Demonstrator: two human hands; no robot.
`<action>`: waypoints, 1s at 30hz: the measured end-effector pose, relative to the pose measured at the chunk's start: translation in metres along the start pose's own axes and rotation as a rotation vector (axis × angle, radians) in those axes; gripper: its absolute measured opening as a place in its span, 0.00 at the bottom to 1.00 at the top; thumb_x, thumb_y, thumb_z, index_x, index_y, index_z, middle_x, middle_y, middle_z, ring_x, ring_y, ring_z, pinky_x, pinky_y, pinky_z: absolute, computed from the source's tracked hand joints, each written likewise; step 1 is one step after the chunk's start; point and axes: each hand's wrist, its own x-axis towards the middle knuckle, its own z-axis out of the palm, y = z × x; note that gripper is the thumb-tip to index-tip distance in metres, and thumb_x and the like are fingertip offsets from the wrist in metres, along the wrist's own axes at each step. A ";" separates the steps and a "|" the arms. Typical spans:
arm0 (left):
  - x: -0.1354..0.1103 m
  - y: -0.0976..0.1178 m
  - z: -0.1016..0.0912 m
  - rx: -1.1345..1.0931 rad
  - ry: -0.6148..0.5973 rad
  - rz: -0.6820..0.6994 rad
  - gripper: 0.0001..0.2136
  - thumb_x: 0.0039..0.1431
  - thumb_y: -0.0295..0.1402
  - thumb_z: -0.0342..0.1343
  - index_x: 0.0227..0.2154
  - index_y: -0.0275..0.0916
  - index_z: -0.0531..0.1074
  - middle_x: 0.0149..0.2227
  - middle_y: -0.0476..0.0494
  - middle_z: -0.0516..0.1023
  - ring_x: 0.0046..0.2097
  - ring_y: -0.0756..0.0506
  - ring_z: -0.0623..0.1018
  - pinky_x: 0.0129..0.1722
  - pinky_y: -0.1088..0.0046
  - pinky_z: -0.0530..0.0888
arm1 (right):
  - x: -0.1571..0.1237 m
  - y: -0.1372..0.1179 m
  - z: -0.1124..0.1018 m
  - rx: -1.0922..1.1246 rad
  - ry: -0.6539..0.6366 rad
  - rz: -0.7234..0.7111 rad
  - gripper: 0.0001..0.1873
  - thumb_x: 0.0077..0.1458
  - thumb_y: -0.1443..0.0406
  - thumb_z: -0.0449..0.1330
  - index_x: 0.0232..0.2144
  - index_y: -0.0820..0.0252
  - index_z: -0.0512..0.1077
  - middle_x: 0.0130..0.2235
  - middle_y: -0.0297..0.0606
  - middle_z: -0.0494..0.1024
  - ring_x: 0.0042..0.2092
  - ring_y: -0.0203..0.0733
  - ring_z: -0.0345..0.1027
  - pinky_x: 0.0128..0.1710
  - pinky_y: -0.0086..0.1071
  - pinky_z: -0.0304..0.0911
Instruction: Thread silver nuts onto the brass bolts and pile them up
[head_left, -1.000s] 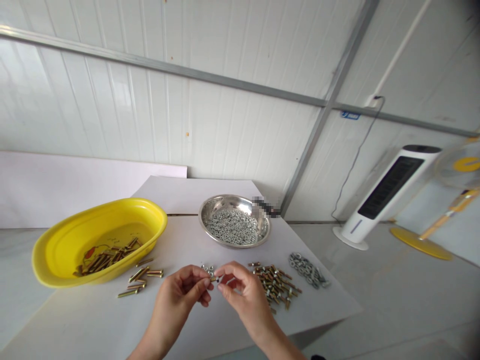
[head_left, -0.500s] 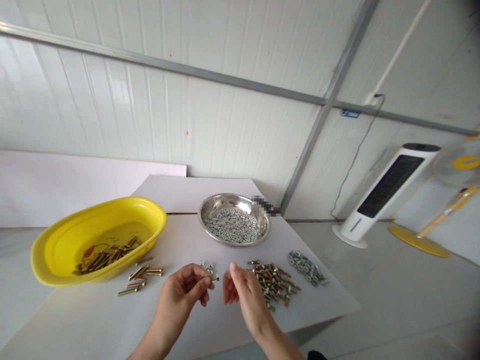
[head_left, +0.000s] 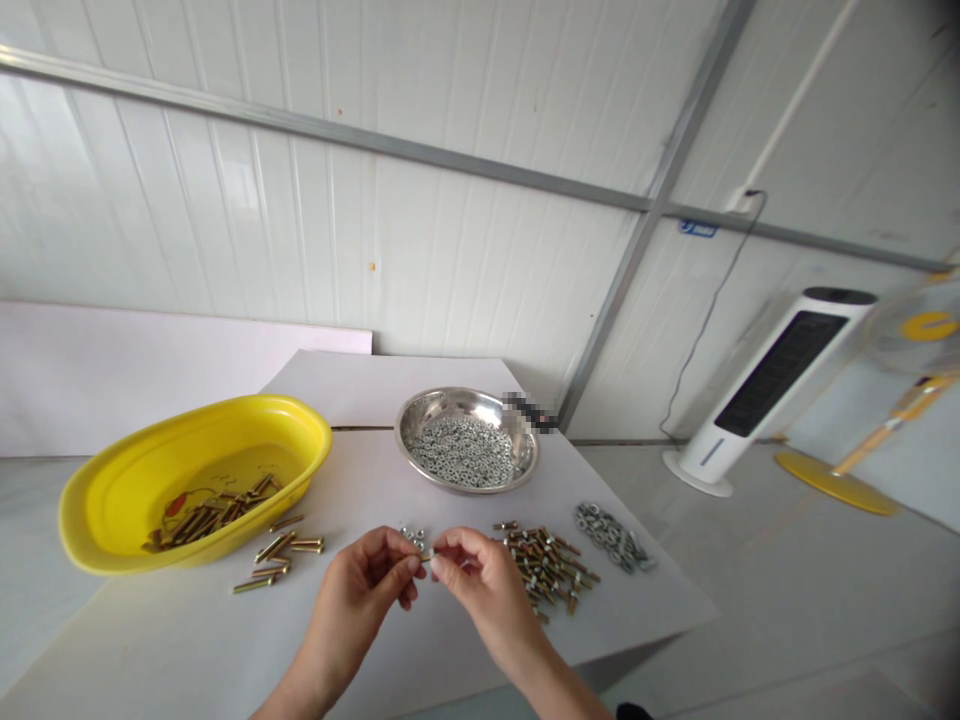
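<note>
My left hand [head_left: 375,575] is closed in a pinch round a small brass-coloured bolt [head_left: 426,559], most of which the fingers cover. At the bolt's other end, the thumb and fingertips of my right hand [head_left: 476,575] pinch the nut, which they hide. Several loose nuts [head_left: 412,536] lie on the table just behind the hands. To the right is a pile of bolts with nuts on them [head_left: 551,570]. Several plain bolts [head_left: 281,550] lie to the left.
A yellow basin [head_left: 97,510] with bolts inside stands at the left. Behind the hands is a steel bowl [head_left: 405,425] of nuts. Washers [head_left: 611,535] lie in a heap near the table's right edge. An air cooler [head_left: 780,390] and a yellow fan [head_left: 900,400] stand on the floor beyond.
My right hand has turned and moved left, its fingers closing on the nut at the bolt's end. The left hand keeps its hold in about the same spot.
</note>
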 end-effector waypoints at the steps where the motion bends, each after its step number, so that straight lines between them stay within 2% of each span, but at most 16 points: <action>1: -0.001 0.000 0.001 0.036 -0.010 0.017 0.10 0.54 0.37 0.65 0.29 0.35 0.73 0.24 0.49 0.77 0.25 0.49 0.75 0.25 0.74 0.73 | -0.001 0.000 0.001 0.006 -0.021 0.007 0.12 0.59 0.57 0.62 0.33 0.61 0.75 0.29 0.36 0.78 0.31 0.40 0.71 0.31 0.29 0.63; 6: -0.008 0.001 0.005 0.142 -0.070 0.053 0.07 0.58 0.34 0.61 0.30 0.36 0.73 0.24 0.49 0.76 0.25 0.50 0.75 0.26 0.75 0.72 | -0.004 0.004 0.006 0.073 -0.123 0.141 0.33 0.63 0.44 0.49 0.17 0.60 0.65 0.16 0.30 0.66 0.19 0.33 0.59 0.21 0.26 0.54; 8: -0.008 0.000 0.005 0.094 -0.075 0.024 0.08 0.57 0.36 0.62 0.30 0.36 0.72 0.25 0.49 0.76 0.24 0.50 0.74 0.24 0.76 0.71 | -0.003 0.007 0.005 0.096 -0.159 0.207 0.37 0.62 0.40 0.45 0.13 0.59 0.62 0.12 0.30 0.62 0.15 0.32 0.56 0.18 0.26 0.50; 9: -0.007 -0.001 0.004 0.060 -0.073 0.005 0.09 0.57 0.37 0.62 0.30 0.36 0.71 0.25 0.48 0.77 0.24 0.51 0.74 0.23 0.76 0.71 | -0.002 0.008 0.004 0.092 -0.152 0.212 0.37 0.62 0.40 0.44 0.14 0.59 0.63 0.12 0.30 0.63 0.15 0.32 0.56 0.17 0.25 0.50; 11: -0.004 -0.003 0.002 -0.004 -0.063 -0.035 0.12 0.56 0.39 0.63 0.31 0.36 0.70 0.25 0.47 0.79 0.22 0.51 0.73 0.22 0.76 0.71 | -0.001 0.006 0.001 0.057 -0.096 0.154 0.34 0.63 0.42 0.47 0.20 0.61 0.69 0.16 0.32 0.69 0.19 0.34 0.62 0.20 0.26 0.55; 12: -0.003 -0.004 0.001 -0.030 -0.058 -0.055 0.13 0.55 0.40 0.64 0.31 0.36 0.70 0.25 0.46 0.79 0.22 0.51 0.73 0.21 0.76 0.71 | 0.000 0.003 -0.001 0.043 -0.063 0.109 0.29 0.63 0.45 0.50 0.26 0.62 0.72 0.21 0.34 0.73 0.22 0.35 0.65 0.23 0.26 0.58; 14: 0.001 -0.006 -0.002 -0.069 -0.054 -0.092 0.14 0.54 0.41 0.65 0.31 0.36 0.69 0.24 0.46 0.79 0.21 0.51 0.73 0.21 0.76 0.71 | 0.000 -0.002 -0.003 0.029 -0.031 0.023 0.16 0.62 0.52 0.58 0.38 0.60 0.73 0.32 0.37 0.78 0.32 0.39 0.71 0.29 0.27 0.63; 16: 0.003 -0.008 -0.004 -0.098 -0.047 -0.125 0.15 0.54 0.42 0.65 0.32 0.36 0.69 0.24 0.47 0.80 0.21 0.51 0.74 0.20 0.76 0.71 | -0.001 -0.005 -0.003 0.018 -0.024 -0.033 0.12 0.57 0.61 0.63 0.44 0.57 0.73 0.41 0.38 0.79 0.38 0.41 0.72 0.34 0.29 0.66; 19: 0.004 -0.012 -0.005 -0.102 -0.046 -0.140 0.15 0.55 0.42 0.64 0.33 0.36 0.69 0.24 0.47 0.79 0.21 0.51 0.74 0.21 0.76 0.71 | 0.000 -0.004 0.000 -0.050 -0.014 -0.071 0.16 0.51 0.72 0.62 0.43 0.56 0.74 0.43 0.37 0.79 0.38 0.41 0.73 0.36 0.30 0.67; 22: 0.003 -0.013 -0.004 -0.063 -0.059 -0.107 0.13 0.56 0.40 0.62 0.34 0.36 0.68 0.24 0.48 0.79 0.21 0.51 0.73 0.21 0.76 0.71 | 0.002 0.001 0.003 -0.099 0.009 -0.060 0.16 0.48 0.76 0.59 0.39 0.57 0.76 0.40 0.36 0.80 0.36 0.41 0.74 0.35 0.30 0.68; 25: 0.001 -0.010 -0.002 0.043 -0.027 -0.027 0.09 0.56 0.34 0.62 0.34 0.37 0.69 0.26 0.49 0.77 0.24 0.50 0.74 0.23 0.75 0.71 | 0.003 0.003 0.003 -0.091 0.019 -0.038 0.13 0.49 0.74 0.61 0.38 0.59 0.77 0.38 0.38 0.81 0.35 0.42 0.74 0.34 0.31 0.68; 30: -0.004 -0.002 0.002 0.398 0.045 0.144 0.03 0.56 0.25 0.58 0.33 0.39 0.72 0.29 0.49 0.78 0.30 0.48 0.76 0.31 0.74 0.73 | 0.003 0.004 0.002 -0.049 -0.010 -0.027 0.07 0.54 0.67 0.63 0.38 0.61 0.78 0.36 0.41 0.82 0.37 0.45 0.75 0.36 0.31 0.68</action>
